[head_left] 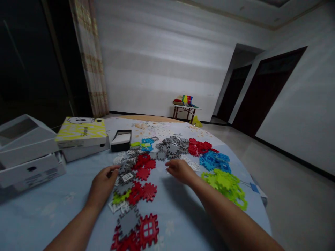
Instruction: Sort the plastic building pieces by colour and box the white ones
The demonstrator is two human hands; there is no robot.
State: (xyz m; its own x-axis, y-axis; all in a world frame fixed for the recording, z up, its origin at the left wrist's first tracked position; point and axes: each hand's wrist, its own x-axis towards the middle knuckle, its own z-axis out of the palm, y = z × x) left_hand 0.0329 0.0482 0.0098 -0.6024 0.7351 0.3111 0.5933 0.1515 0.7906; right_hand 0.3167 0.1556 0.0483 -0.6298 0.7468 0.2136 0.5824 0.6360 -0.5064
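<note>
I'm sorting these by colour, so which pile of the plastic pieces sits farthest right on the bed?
The lime green pile, beside the right forearm near the bed's right edge; the blue pile and red pile lie farther back.

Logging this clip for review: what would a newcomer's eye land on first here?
Bright interlocking plastic tiles spread over the pale blue bedsheet: a lime green pile at right, blue tiles behind it, red tiles in the middle. The left hand touches grey tiles; the right hand hovers mid-spread.
</note>
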